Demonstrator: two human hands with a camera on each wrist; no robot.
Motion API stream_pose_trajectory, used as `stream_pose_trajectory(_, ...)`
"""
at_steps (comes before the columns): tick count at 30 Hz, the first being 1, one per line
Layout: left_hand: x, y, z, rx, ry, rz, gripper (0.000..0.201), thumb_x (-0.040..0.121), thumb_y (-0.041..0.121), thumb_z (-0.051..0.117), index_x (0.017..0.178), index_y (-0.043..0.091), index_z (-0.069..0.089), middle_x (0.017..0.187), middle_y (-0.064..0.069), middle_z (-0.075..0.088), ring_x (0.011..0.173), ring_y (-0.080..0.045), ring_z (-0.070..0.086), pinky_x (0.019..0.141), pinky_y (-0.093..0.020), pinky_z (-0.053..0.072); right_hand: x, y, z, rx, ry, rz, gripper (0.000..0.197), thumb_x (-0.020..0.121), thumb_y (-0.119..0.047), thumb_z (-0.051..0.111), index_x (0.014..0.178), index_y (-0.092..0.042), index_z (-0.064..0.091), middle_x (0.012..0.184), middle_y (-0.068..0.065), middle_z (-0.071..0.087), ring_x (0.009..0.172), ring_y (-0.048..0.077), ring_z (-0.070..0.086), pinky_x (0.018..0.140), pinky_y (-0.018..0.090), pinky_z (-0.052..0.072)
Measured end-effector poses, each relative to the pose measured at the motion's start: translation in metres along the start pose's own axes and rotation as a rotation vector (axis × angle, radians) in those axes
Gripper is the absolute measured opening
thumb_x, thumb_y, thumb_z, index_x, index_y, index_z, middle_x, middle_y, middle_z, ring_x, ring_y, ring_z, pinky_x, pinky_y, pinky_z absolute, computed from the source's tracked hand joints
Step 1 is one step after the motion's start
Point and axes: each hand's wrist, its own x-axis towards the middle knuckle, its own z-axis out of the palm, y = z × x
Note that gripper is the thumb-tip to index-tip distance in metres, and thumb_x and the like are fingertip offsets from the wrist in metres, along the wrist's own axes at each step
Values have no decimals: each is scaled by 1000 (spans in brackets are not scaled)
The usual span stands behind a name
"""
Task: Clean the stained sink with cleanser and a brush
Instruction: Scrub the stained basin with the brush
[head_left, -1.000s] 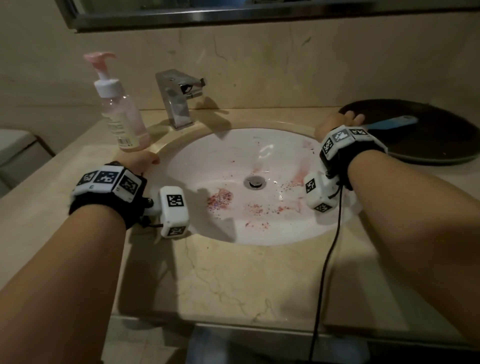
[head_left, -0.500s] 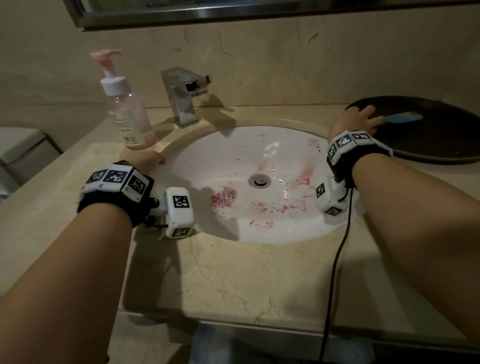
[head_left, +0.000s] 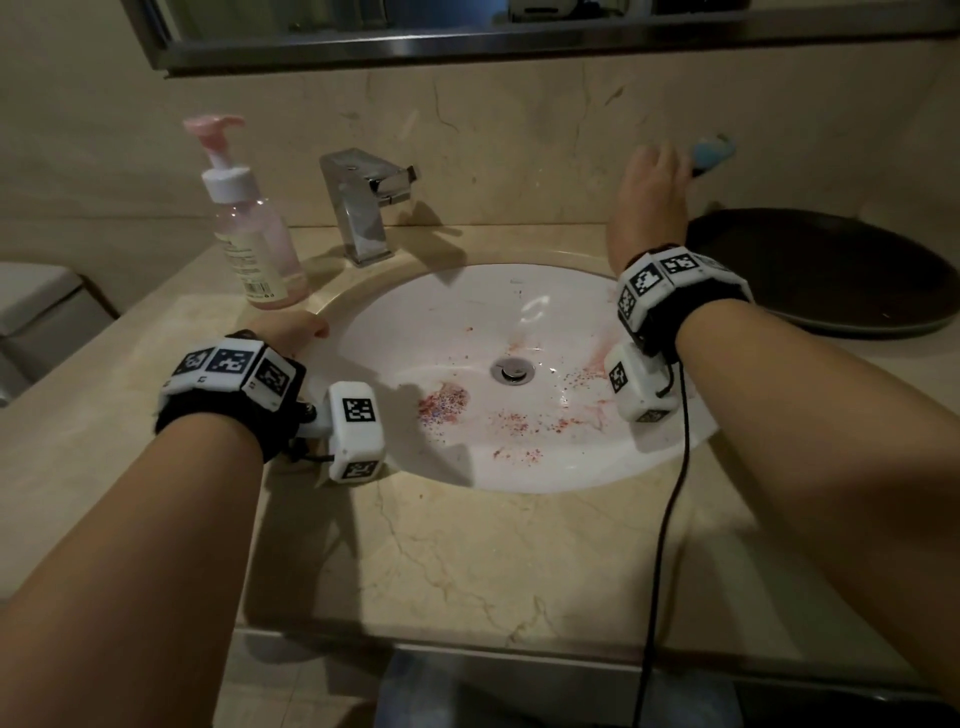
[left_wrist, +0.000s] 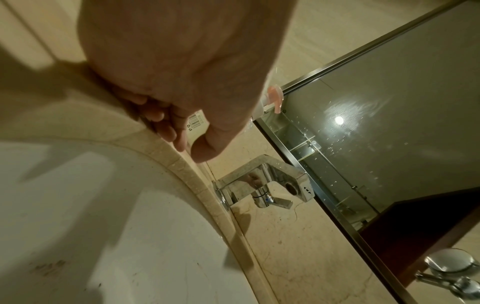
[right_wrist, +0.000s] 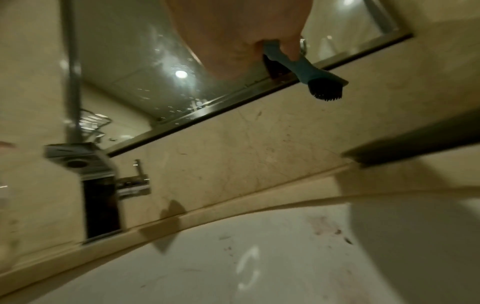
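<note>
Marble counter (head_left: 467, 561), beige w/ veins, takes up the near part of the head view; a black cable (head_left: 670, 519) hangs over its near edge from the right wrist rig. Set into it is the white oval sink (head_left: 519, 306), w/ red-pink specks and smears around the drain (head_left: 512, 369), thickest near-left of the drain and along the right wall.

Left hand (head_left: 291, 331) rests on the counter at the sink's left rim; in the left wrist view its fingers (left_wrist: 166, 125) are loosely curled w/ tips on the stone edge, holding nothing. Just beyond it stands the cleanser bottle (head_left: 254, 249), upright, clear w/ pinkish liquid, white collar and pink pump, on the far-left counter, apart from the hand.

Chrome faucet (head_left: 363, 202) sits at the far rim, right of the bottle. A dark round tray (head_left: 831, 275) lies on the counter far right.

Right hand (head_left: 649, 192) is raised above the sink's far-right rim, in front of the wall, fingers and thumb closed around the handle of the brush (head_left: 711, 150). Brush is blue, blurred in the head view; the right wrist view shows its black bristle head (right_wrist: 326, 90) pointing down, clear of the tray and not touching the sink. Mirror frame (head_left: 519, 44) runs along the wall above.
</note>
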Motion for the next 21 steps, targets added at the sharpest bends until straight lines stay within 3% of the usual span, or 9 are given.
stream_pose_trajectory(3,-8,3,-2,6,3,-23,5,91,14,51,94,11,48,65,-9,37,51,-19,29,48,-21,21,-8,-28,-4,166,-24,-47,33,95,1,38,127,-3,43,140,13,39,133,25,34,105,30,32)
stream_pose_trajectory(6,-8,1,-6,-48,-13,-39,29,92,14,50,66,14,36,59,-6,31,48,-19,26,46,-23,20,-23,-56,-1,344,-84,-50,31,91,8,33,114,-3,51,124,14,51,114,26,48,95,33,40)
stream_pose_trajectory(9,-8,0,-9,-89,-34,-30,33,91,15,50,62,17,33,57,-4,29,41,-16,29,43,-23,22,-35,-78,7,537,-147,19,27,88,8,33,96,-11,50,98,10,53,94,27,53,85,35,44)
stream_pose_trajectory(13,-11,1,-13,-100,-51,-25,32,90,16,50,62,19,35,57,0,30,19,-6,26,32,-10,21,-42,-89,26,762,-264,263,25,88,2,38,102,-6,58,101,5,54,90,19,53,76,19,43)
stream_pose_trajectory(15,-14,3,-12,-95,-61,-21,32,91,15,49,62,18,34,57,-1,30,23,-7,28,30,-5,19,-43,-86,41,874,-297,398,16,87,-2,46,82,-8,59,102,10,61,95,26,60,87,32,51)
stream_pose_trajectory(17,-16,4,-12,-85,-66,-6,33,92,14,48,62,18,33,57,-2,29,17,-5,25,30,-2,19,-47,-79,54,953,-330,492,28,89,-4,48,64,-16,47,102,13,62,95,26,61,88,37,54)
stream_pose_trajectory(18,-16,4,-12,-77,-70,-5,33,91,14,48,62,18,33,57,-2,29,15,-4,23,30,-2,19,-50,-77,57,1046,-394,522,26,92,-5,46,69,-16,49,109,16,61,96,25,59,88,35,54)
stream_pose_trajectory(20,-17,4,-12,-81,-66,-19,31,91,15,49,63,19,34,58,-1,30,19,-5,26,31,-6,20,-52,-64,59,1197,-599,691,18,97,-12,45,107,-10,60,128,18,55,109,27,57,93,34,50)
stream_pose_trajectory(21,-18,4,-12,-87,-61,-26,30,91,15,49,65,19,35,58,0,30,27,-7,28,32,-12,22,-60,-62,55,1024,-656,669,29,98,-19,46,120,-5,57,131,18,54,115,29,56,96,35,47)
